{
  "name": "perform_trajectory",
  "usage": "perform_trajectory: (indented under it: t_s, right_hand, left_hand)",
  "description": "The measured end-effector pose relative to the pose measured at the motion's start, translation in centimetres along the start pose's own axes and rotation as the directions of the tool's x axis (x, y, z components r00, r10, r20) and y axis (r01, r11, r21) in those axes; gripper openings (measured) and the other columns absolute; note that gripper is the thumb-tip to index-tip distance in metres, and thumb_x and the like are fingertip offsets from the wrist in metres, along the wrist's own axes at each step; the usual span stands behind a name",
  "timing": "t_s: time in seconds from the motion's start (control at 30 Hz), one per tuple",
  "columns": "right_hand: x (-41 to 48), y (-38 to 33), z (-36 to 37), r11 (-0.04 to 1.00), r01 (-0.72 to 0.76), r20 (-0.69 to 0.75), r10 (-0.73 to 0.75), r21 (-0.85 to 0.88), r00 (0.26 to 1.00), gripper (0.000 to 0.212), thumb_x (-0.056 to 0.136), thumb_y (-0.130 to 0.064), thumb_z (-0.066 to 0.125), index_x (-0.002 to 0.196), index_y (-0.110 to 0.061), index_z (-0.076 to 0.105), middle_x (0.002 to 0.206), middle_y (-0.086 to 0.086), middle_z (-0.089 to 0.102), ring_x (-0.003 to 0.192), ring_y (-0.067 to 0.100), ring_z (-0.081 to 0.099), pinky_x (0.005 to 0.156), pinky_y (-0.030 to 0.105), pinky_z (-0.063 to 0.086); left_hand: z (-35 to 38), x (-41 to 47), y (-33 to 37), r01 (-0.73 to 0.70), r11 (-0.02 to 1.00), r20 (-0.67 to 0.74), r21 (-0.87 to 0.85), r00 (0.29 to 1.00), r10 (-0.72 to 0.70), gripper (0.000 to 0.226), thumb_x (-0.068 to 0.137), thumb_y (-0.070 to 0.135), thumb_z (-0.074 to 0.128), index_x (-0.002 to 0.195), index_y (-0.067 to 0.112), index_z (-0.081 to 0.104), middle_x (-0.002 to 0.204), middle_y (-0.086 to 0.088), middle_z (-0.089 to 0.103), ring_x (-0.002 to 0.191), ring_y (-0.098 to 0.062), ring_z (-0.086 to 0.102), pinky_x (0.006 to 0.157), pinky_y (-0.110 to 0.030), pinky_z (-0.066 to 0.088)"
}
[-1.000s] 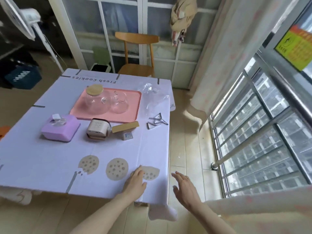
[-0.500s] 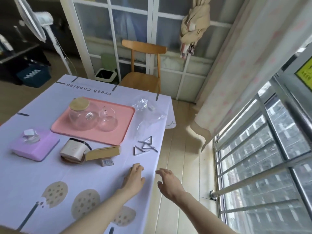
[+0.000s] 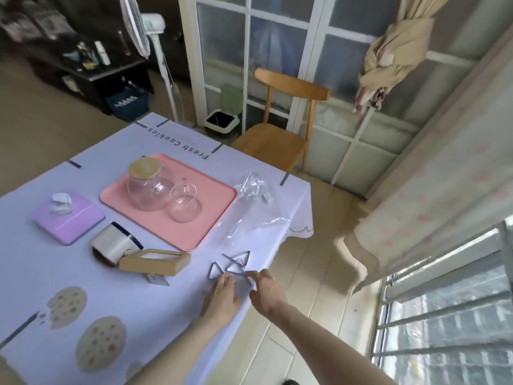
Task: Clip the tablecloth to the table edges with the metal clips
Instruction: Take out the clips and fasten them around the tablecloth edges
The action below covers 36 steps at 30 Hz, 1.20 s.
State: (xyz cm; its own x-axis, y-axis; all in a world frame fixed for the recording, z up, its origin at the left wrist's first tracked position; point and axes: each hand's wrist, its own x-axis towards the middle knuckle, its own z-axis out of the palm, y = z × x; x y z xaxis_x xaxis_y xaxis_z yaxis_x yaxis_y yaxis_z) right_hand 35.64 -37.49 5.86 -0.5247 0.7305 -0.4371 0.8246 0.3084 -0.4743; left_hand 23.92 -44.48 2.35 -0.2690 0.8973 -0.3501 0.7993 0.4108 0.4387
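A pale lilac tablecloth (image 3: 172, 315) printed with cookies covers the table. A small heap of triangular metal clips (image 3: 230, 263) lies on it near the right edge. My left hand (image 3: 222, 297) lies flat on the cloth, fingertips touching the nearest clip. My right hand (image 3: 265, 290) reaches in beside it at the table's right edge, fingers loosely bent at the clips. Motion blur hides whether it holds one.
A pink tray (image 3: 172, 218) carries a glass jar with a wooden lid and a glass cup. A purple tissue box (image 3: 68, 218), a small white device, a wooden box and a crumpled clear bag (image 3: 249, 207) lie nearby. A wooden chair (image 3: 280, 129) stands beyond the table.
Both hands have moved forward along the table's right edge, from the near corner up to the pile of clips. The view has followed them.
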Motion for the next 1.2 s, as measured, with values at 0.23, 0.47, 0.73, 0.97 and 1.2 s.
perform_trajectory:
  t_s: [0.23, 0.47, 0.73, 0.97, 1.2]
  right_hand:
    - [2.0, 3.4, -1.5, 0.978, 0.188, 0.152, -0.174, -0.086, 0.973, 0.052, 0.087, -0.009, 0.044, 0.138, -0.022, 0.038, 0.129, 0.01, 0.041, 0.117, 0.031, 0.048, 0.09, 0.031, 0.04]
    - [5.0, 3.1, -2.6, 0.991, 0.131, 0.127, -0.126, -0.031, 0.984, 0.044, 0.09, -0.013, 0.043, 0.133, -0.014, 0.038, 0.127, 0.011, 0.047, 0.117, 0.03, 0.05, 0.094, 0.034, 0.042]
    - [7.6, 1.8, -2.0, 0.984, 0.076, 0.097, -0.061, -0.16, 0.993, 0.034, 0.095, -0.035, 0.035, 0.117, -0.013, 0.05, 0.117, 0.005, 0.054, 0.108, 0.026, 0.057, 0.083, 0.031, 0.04]
    - [9.0, 1.4, -1.3, 0.976, 0.142, 0.192, -0.11, -0.162, 0.975, 0.027, 0.092, -0.035, 0.042, 0.102, -0.014, 0.055, 0.102, 0.004, 0.062, 0.095, 0.024, 0.061, 0.071, 0.027, 0.041]
    - [8.6, 3.4, -4.4, 0.881, 0.469, 0.254, -0.47, 0.066, 0.845, 0.025, 0.084, -0.009, 0.052, 0.065, -0.025, 0.049, 0.074, -0.005, 0.05, 0.07, 0.014, 0.048, 0.06, 0.022, 0.038]
  left_hand:
    - [2.5, -0.5, 3.2, 0.197, 0.978, -0.107, -0.067, 0.973, -0.203, 0.05, 0.095, 0.024, 0.045, 0.141, 0.014, 0.028, 0.151, -0.002, 0.02, 0.138, -0.017, 0.028, 0.106, -0.028, 0.032]
    - [3.6, -1.8, 3.7, 0.305, 0.939, -0.133, -0.156, 0.936, -0.326, 0.043, 0.096, 0.027, 0.043, 0.136, 0.015, 0.032, 0.143, 0.0, 0.031, 0.133, -0.015, 0.033, 0.104, -0.025, 0.031]
    - [4.4, -2.6, 2.9, 0.336, 0.918, -0.148, -0.212, 0.917, -0.37, 0.039, 0.095, 0.025, 0.045, 0.132, 0.017, 0.039, 0.135, 0.003, 0.038, 0.127, -0.015, 0.038, 0.103, -0.024, 0.032]
    - [4.8, -3.3, 3.2, 0.412, 0.855, -0.14, -0.314, 0.871, -0.471, 0.034, 0.093, 0.027, 0.048, 0.127, 0.02, 0.047, 0.133, 0.005, 0.046, 0.123, -0.01, 0.044, 0.1, -0.019, 0.032]
    - [3.4, -0.9, 7.1, 0.411, 0.62, -0.208, -0.668, 0.697, -0.687, 0.015, 0.093, 0.024, 0.055, 0.103, 0.014, 0.058, 0.103, 0.002, 0.057, 0.105, -0.019, 0.057, 0.087, -0.022, 0.04]
